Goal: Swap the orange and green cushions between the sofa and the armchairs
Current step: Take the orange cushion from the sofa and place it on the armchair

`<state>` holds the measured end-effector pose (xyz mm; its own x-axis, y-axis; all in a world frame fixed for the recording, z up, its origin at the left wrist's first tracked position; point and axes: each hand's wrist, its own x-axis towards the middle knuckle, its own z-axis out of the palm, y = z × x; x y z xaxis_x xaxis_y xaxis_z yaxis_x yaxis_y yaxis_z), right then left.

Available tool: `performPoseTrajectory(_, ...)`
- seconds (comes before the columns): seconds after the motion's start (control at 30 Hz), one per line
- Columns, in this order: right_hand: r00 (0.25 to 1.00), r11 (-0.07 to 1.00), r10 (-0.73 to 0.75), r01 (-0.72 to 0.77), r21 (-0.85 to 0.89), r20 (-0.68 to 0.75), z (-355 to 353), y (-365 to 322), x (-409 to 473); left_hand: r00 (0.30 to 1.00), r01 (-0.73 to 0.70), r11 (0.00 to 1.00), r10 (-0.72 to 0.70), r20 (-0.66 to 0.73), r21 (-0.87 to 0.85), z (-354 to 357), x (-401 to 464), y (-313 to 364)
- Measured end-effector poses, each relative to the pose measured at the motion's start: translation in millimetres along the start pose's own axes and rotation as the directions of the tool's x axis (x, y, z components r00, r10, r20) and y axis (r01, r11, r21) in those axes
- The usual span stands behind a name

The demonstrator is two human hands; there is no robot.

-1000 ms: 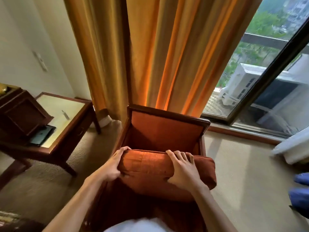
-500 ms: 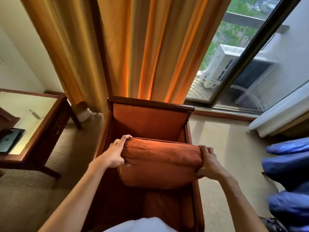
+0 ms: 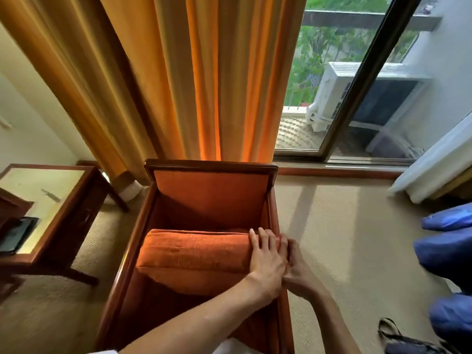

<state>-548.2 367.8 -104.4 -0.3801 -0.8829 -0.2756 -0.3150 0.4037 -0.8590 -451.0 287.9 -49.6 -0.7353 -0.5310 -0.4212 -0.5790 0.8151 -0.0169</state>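
Head view. Orange cushion [image 3: 194, 254] lies across the seat of the armchair [image 3: 209, 169], long side running left to right, between the two wooden arms; its right end is at the chair's right arm. Left hand [image 3: 267, 260] lies flat on top of the cushion's right end, fingers spread and pointing toward the backrest, palm pressed onto the fabric. Right hand [image 3: 297, 268] is just beside it at the same end, touching the left hand, fingers curled around the cushion's end; how firm the grip is, cannot tell. Both forearms come in from the lower edge.

Surroundings: side table [image 3: 43, 213] left of the chair, orange curtain [image 3: 204, 77] behind the backrest, window [image 3: 357, 80] to the right, blue bags [image 3: 449, 254] at the right edge on the carpet.
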Motion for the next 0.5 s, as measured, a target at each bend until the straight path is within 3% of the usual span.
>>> performPoseTrajectory(0.17, 0.999, 0.987, 0.033, -0.035, 0.154, 0.016, -3, 24, -7, 0.997, -0.034, 0.999, 0.037, -0.069, 0.043, 16, 5, 11)
performPoseTrajectory(0.33, 0.998, 0.993, -0.03, 0.037, 0.108, -0.063, 13, 25, -7, 0.989, -0.057, 0.998, 0.056, -0.136, -0.003, 24, -2, -8)
performPoseTrajectory(0.5, 0.99, 0.992, -0.126, 0.127, 0.013, -0.059, 9, -19, 17, 0.972, -0.091, 0.994, 0.076, -0.222, -0.057, 0, 1, -44)
